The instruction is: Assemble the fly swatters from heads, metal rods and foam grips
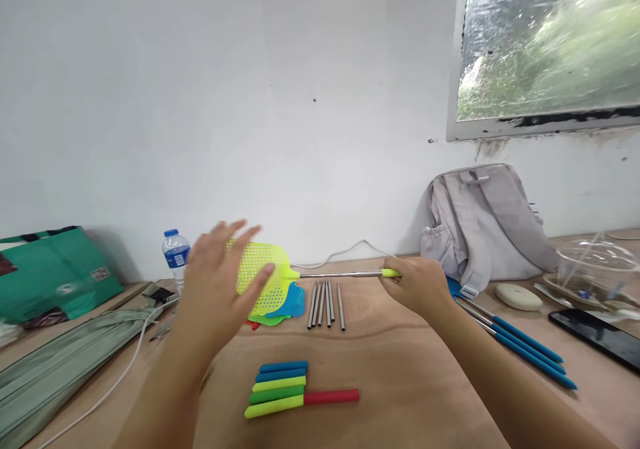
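Note:
A yellow fly swatter (279, 262) with a metal rod is held sideways above the table. My right hand (417, 284) is wrapped round its yellow handle end. Close to the mesh head, my left hand (220, 279) is raised with fingers spread and covers part of it; I see no grip there. Behind the yellow head lie a blue swatter head (296, 300) and a green one, partly hidden. Several metal rods (320, 306) lie side by side beneath the held rod. Nearer me are several blue, yellow and green handle grips (277, 394) and a red grip (331, 396).
Blue-handled swatters (535, 352) lie at the right beside a black phone (597, 336) and a cream case (518, 297). A grey backpack (485, 222) leans on the wall. To the left are a water bottle (176, 252), a green bag (65, 272) and a white cable (117, 382).

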